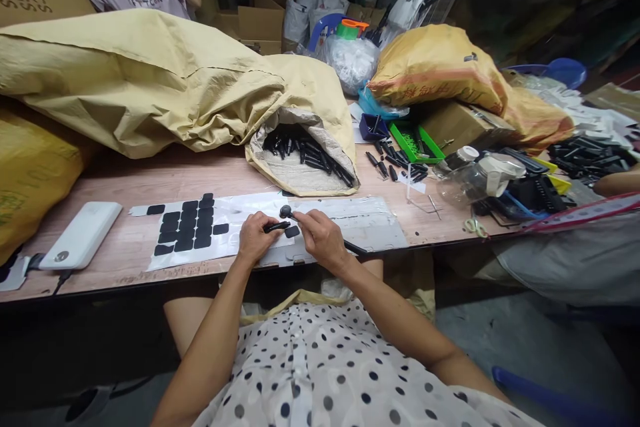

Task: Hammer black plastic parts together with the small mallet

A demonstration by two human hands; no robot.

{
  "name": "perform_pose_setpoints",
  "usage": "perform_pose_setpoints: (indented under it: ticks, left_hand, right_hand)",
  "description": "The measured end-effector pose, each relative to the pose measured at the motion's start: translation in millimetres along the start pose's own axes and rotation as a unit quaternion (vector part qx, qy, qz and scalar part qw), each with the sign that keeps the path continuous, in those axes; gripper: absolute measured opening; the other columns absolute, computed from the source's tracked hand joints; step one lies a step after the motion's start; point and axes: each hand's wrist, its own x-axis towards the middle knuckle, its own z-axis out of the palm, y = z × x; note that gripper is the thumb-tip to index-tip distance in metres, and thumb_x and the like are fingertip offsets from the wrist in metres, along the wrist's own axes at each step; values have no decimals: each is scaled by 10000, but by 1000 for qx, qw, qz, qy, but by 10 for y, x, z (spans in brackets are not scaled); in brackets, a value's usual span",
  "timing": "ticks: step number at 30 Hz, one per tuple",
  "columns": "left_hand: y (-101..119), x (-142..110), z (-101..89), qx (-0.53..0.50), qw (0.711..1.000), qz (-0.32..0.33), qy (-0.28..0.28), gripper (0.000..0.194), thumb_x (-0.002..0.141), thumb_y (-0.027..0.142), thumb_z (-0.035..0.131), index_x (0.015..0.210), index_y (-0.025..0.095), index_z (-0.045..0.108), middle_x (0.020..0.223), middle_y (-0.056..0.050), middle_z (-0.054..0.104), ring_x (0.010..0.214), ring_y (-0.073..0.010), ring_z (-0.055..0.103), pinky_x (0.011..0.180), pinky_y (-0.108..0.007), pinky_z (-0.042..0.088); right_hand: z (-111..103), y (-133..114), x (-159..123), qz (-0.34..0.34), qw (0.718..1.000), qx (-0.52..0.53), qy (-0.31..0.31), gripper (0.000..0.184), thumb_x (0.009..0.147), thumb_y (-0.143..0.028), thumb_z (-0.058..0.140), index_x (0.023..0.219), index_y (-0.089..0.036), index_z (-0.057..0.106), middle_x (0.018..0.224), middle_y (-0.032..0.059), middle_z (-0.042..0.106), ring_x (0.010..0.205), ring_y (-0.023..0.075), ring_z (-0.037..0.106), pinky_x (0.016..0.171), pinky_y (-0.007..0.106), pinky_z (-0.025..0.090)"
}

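left hand (256, 237) and right hand (323, 237) in close work

from left: black pads (187, 227) lie in rows on a white sheet (229, 208). left hand pinches a slim black piece (277, 227); just beside it, right hand grips a round-headed black part (285, 211), near a single pad (292, 231). a black rod (355, 248) shows past the right hand; whether it joins that part is unclear. sound practice, probably: steady the slim piece, keep fingertips off the round face.
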Motion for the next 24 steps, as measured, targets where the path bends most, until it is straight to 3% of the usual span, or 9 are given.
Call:
perform_pose_setpoints:
  ticks: [4, 7, 11, 16, 24]
  left_hand:
    - [17, -4, -5, 3, 1000, -5, 4, 90, 752, 241, 733, 832, 255, 772, 847, -12, 688, 883, -228, 614, 829, -355, 504]
    - [23, -8, -17, 12, 1000, 3, -1, 105, 745, 238, 721, 832, 254, 778, 852, -20, 697, 892, -235, 618, 841, -361, 513]
    - [4, -13, -21, 30, 999, 21, 3, 184, 721, 213, 695, 872, 256, 791, 884, -28, 720, 915, -250, 626, 872, -377, 525]
    - [-47, -11, 2, 23, 999, 28, 13, 216, 714, 213, 676, 888, 253, 799, 850, -27, 721, 891, -252, 627, 845, -380, 533]
    - [-93, -31, -8, 30, 998, 50, 22, 188, 761, 251, 674, 901, 264, 798, 842, -19, 734, 871, -245, 631, 824, -371, 528]
  right_hand:
    - [27, 31, -43, 8, 1000, 7, -28, 357, 1002, -169, 499, 1259, -283, 721, 928, 46, 677, 929, 188, 619, 818, 248, 500]
    - [38, 99, 3, 28, 999, 20, -5, 367, 1015, -179, 470, 1270, -276, 716, 969, 47, 688, 964, 185, 627, 848, 244, 501]
    - [38, 298, 228, 69, 997, 5, 26, 379, 1018, -180, 458, 1289, -271, 706, 1058, 58, 698, 1031, 200, 622, 889, 267, 493]
    - [140, 614, 520, 134, 989, -60, -10, 370, 1007, -181, 473, 1264, -254, 728, 1037, 89, 682, 986, 230, 593, 816, 288, 457]
    - [404, 711, 523, 120, 987, -102, 4, 373, 1020, -180, 442, 1252, -248, 727, 1016, 108, 645, 947, 247, 509, 787, 324, 355]
